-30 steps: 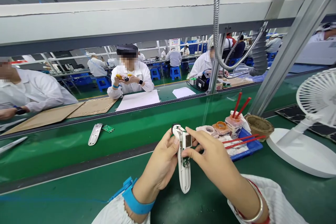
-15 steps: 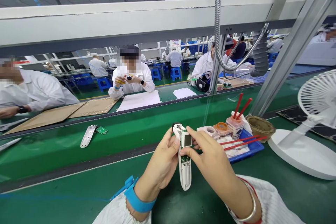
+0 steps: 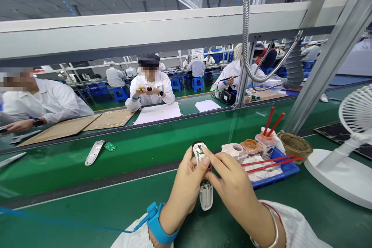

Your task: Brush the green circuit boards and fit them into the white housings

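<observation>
Between my hands, over the green bench, is an open white handheld device housing [image 3: 206, 198], long and narrow, its black-tipped end pointing away from me. A green circuit board shows inside it, partly hidden by fingers. My left hand [image 3: 187, 180] is wrapped round the housing's left side, with the thumb lying across its middle. My right hand [image 3: 232, 174] is closed on the right side; its index fingertip presses near the top end and its thumb is lower down. The little screen is covered by my fingers. A blue wrist strap [image 3: 161, 226] circles my left wrist.
A white half shell [image 3: 94, 153] and a small green circuit board [image 3: 110, 147] lie on the green strip ahead. To the right stand a blue tray [image 3: 286, 172] with red sticks, a brown bowl [image 3: 295, 147] and a white fan [image 3: 325, 159]. A co-worker [image 3: 149, 87] sits opposite.
My left thumb has moved up and across the housing, and my right fingers have closed in over the screen, hiding it. The view has shifted slightly.
</observation>
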The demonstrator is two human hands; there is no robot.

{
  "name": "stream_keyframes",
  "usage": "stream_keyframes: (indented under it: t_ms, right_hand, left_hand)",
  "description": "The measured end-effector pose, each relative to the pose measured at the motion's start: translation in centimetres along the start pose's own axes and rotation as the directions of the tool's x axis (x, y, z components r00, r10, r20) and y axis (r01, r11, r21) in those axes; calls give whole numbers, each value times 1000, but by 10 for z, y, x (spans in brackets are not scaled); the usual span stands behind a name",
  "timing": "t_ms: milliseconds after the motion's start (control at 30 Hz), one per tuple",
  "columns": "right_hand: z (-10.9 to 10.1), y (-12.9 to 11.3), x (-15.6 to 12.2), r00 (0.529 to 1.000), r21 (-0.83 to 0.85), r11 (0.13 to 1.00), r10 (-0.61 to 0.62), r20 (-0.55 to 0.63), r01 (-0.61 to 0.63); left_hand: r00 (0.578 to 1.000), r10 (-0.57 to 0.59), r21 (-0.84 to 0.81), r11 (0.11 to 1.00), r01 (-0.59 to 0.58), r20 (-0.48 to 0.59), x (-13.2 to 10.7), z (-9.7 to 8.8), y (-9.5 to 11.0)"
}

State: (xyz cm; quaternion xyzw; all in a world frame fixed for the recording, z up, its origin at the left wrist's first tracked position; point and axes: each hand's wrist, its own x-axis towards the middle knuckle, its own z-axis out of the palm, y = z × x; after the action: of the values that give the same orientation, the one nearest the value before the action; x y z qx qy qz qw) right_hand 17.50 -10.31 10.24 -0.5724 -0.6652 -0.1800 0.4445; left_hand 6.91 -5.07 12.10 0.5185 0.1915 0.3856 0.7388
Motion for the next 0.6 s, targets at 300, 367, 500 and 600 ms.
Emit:
stream_keyframes:
  t_ms: [300, 367, 500, 600]
  right_hand:
    - [24, -16, -14, 805, 510, 630, 523, 280, -586]
    - [26, -24, -16, 676, 552, 395, 492, 548, -735]
    - [27, -31, -16, 623, 576, 251, 425, 657, -778]
    - [29, -29, -15, 642, 592, 261, 423, 640, -762]
  left_hand:
    - [983, 115, 48, 993, -109, -146, 1, 0, 0]
    - [981, 96, 67, 994, -86, -171, 0, -1, 1]
    - [983, 67, 130, 991, -45, -172, -1, -4, 4]
    - [983, 69, 139, 989, -45, -172, 1, -5, 5]
